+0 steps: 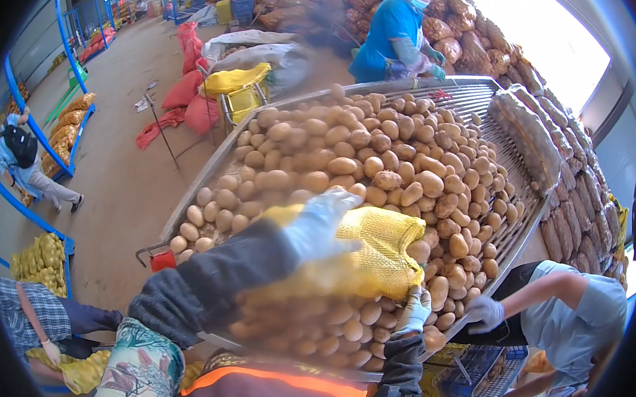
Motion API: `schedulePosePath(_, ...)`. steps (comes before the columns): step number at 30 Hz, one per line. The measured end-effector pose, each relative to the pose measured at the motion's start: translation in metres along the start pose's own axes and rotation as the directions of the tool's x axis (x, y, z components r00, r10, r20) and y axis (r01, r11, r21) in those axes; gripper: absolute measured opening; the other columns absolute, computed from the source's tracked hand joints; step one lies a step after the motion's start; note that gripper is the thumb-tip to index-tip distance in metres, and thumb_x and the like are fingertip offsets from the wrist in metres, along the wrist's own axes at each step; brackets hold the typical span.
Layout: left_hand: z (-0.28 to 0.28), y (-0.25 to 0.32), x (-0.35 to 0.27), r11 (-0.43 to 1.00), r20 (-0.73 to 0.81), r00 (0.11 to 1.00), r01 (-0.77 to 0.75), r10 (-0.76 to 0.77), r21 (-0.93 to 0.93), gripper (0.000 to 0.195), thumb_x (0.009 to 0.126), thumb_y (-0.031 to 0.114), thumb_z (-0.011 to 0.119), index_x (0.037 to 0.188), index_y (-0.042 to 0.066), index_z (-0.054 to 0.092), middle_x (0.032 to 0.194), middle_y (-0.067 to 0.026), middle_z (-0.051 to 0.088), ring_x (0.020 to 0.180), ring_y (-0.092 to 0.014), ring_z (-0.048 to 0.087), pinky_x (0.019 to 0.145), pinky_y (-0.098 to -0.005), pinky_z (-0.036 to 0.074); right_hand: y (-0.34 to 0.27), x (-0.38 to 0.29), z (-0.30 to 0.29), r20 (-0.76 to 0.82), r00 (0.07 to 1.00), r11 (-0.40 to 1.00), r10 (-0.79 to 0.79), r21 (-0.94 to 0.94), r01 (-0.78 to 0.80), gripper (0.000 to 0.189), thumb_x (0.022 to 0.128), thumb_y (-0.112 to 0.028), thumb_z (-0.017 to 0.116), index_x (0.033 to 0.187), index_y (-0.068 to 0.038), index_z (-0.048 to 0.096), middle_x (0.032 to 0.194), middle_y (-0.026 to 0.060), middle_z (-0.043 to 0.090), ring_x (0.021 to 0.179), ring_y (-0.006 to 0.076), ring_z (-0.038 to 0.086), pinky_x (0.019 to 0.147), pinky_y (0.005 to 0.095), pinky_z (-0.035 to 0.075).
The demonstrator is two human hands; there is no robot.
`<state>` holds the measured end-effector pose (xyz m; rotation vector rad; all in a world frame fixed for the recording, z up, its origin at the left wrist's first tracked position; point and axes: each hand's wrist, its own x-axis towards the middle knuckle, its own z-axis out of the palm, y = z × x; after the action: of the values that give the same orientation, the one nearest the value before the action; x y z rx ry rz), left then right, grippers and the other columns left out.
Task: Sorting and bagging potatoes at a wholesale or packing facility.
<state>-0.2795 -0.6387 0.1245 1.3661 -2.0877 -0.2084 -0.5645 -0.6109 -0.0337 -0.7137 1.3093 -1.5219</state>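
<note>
A yellow mesh bag (375,239) lies across a heap of potatoes (353,135) on a slatted metal sorting table (477,96). Its mouth faces right, with a potato (419,251) at the opening. My right hand (415,310), in a pale glove, grips the bag's rim at the lower corner of the mouth. Over the bag's left part is my left hand (319,223), also gloved, fingers and thumb spread apart. Blur hides whether it touches the mesh. Part of the bag is hidden beneath my left forearm.
A full sack (523,136) lies on the table's right side. Across the table stands a person in blue (391,35); another person's gloved hand (484,314) is at the right edge. Blue crates (487,374) sit below there. Red sacks (193,105) and a metal rod (161,131) stand left.
</note>
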Motion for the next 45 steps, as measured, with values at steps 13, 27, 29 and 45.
schedulePosePath(13,0.129,0.045,0.109,0.937,0.481,0.823,0.166,-0.304,0.308,0.078,0.079,0.054,0.058,0.138,0.008,0.037,0.130,-0.0151,0.048,0.125,-0.028,0.042,0.109,-0.0419,0.024,-0.017,-0.021,0.030,0.082,0.976,0.979,-0.203,0.034,0.201,0.026,0.092,-0.027,0.060,0.099,-0.003,0.055,0.093,0.0028,0.058,0.080,0.0093,0.052,0.069,0.0240,0.046)
schedulePosePath(27,-0.012,0.025,0.034,0.155,0.048,0.913,0.120,-0.404,-0.981,0.021,0.090,0.019,0.061,0.106,0.006,0.058,0.093,-0.0020,0.062,0.086,-0.011,0.060,0.077,-0.0265,0.050,-0.114,-0.050,0.098,0.207,0.966,0.866,-0.158,0.499,0.035,0.044,0.094,-0.034,0.050,0.117,0.004,0.052,0.110,0.0145,0.059,0.101,0.0232,0.058,0.092,0.0370,0.047)
schedulePosePath(29,-0.039,0.027,0.020,0.058,-0.053,0.944,-0.036,-0.327,-0.998,0.026,0.090,0.027,0.061,0.106,0.007,0.057,0.090,-0.0004,0.061,0.085,-0.010,0.059,0.074,-0.0260,0.050,-0.132,-0.058,0.111,0.363,0.879,0.818,-0.308,0.573,0.050,0.028,0.094,-0.034,0.050,0.094,-0.007,0.057,0.091,0.0059,0.062,0.084,0.0171,0.059,0.078,0.0317,0.048)
schedulePosePath(45,-0.208,0.117,-0.225,0.723,-0.614,0.730,-0.245,-0.300,-0.645,0.045,0.085,0.035,0.065,0.116,0.005,0.049,0.081,0.0008,0.053,0.071,-0.007,0.049,0.064,-0.0212,0.040,-0.217,-0.270,0.273,0.865,0.057,0.685,-0.499,0.434,-0.586,0.031,0.101,-0.038,0.032,0.087,-0.014,0.046,0.058,-0.0021,0.033,0.045,0.0092,0.027,0.044,0.0249,0.027)
